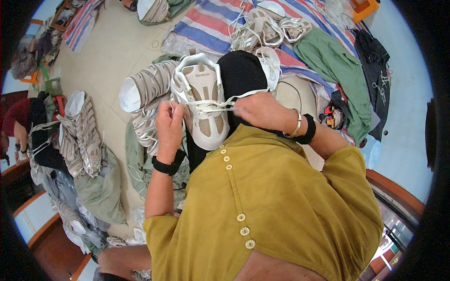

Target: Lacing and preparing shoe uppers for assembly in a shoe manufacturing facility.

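A beige and white sneaker rests on my black-clothed lap, its toe toward me and its opening facing away. White shoelaces cross its tongue and run out to both sides. At the sneaker's left, my left hand is closed, pinching a lace end between thumb and fingers. My right hand is closed round the lace on the other side, its fingertips slightly blurred. The lace stretches nearly straight between the two hands across the shoe.
Nested sneaker uppers stand left of my lap. More sneakers lie ahead on a striped sheet. Green cloth spreads to the right. At far left, another person's hand is near more stacked uppers.
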Motion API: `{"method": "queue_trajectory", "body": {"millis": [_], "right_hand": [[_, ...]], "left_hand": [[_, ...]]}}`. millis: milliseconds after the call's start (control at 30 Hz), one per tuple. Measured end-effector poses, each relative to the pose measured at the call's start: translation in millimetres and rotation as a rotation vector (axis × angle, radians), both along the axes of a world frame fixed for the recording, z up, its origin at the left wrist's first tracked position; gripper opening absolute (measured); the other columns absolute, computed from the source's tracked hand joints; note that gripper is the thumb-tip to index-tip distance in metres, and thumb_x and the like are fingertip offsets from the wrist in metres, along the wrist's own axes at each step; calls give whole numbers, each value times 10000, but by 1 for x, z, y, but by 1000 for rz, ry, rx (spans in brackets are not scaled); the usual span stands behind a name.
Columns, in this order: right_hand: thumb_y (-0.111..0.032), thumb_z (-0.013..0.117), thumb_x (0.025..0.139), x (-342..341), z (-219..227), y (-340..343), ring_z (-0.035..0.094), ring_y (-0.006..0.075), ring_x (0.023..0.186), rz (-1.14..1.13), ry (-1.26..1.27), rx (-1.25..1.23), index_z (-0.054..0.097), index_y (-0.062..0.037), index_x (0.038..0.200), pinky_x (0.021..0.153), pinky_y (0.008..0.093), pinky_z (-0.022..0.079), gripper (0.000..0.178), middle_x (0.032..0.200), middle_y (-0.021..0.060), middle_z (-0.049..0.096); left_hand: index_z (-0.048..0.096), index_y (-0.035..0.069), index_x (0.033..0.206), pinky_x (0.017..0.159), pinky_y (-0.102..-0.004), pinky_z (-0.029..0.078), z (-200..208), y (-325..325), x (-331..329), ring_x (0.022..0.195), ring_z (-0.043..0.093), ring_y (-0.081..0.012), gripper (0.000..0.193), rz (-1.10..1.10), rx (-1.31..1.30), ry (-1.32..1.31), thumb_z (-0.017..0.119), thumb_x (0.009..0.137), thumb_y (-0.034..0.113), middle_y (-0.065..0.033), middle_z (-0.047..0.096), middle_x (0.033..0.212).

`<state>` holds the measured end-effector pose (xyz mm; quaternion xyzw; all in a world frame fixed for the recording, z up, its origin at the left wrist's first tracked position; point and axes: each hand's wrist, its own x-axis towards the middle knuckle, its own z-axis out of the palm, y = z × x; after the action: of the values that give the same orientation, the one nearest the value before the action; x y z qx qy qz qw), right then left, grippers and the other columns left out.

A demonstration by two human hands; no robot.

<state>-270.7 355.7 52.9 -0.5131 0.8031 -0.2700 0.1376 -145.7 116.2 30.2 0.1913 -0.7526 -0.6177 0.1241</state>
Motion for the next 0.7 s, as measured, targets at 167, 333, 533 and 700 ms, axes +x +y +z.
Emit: {"method": "queue_trajectory", "body": {"millis": [167, 333, 533, 700], "right_hand": [[-218, 579, 863, -4, 8, -5, 649, 298, 615, -234, -22, -73, 628, -55, 922, 535, 424, 494, 180, 643, 136, 621], [-241, 610, 864, -6, 11, -9, 526, 88, 530, -256, -971, -279, 658, -29, 944, 447, 252, 385, 231, 636, 39, 613], [-221, 648, 841, -21, 19, -4, 418, 22, 504, -333, -1415, -154, 683, -20, 824, 444, 173, 296, 205, 649, 13, 609], [-227, 671, 822, -16, 10, -10, 500, 54, 589, 0, -825, -25, 693, -3, 861, 567, 239, 427, 228, 628, -11, 606]], "left_hand": [[486, 67, 908, 481, -198, 333, 9, -12, -7, 522, 407, -43, 115, -27, 236, -116, 547, 936, 161, 3, 538, 673], [509, 104, 985, 422, -195, 289, 22, -21, -16, 457, 352, -54, 92, 160, 758, -37, 561, 929, 155, 25, 479, 622], [489, 96, 1066, 423, -199, 294, 19, -22, -19, 457, 353, -55, 156, 203, 829, -31, 556, 932, 139, 8, 486, 645], [484, 98, 1063, 424, -207, 290, 9, -33, -12, 462, 352, -59, 169, 299, 913, 38, 573, 921, 125, 11, 468, 646]]}}
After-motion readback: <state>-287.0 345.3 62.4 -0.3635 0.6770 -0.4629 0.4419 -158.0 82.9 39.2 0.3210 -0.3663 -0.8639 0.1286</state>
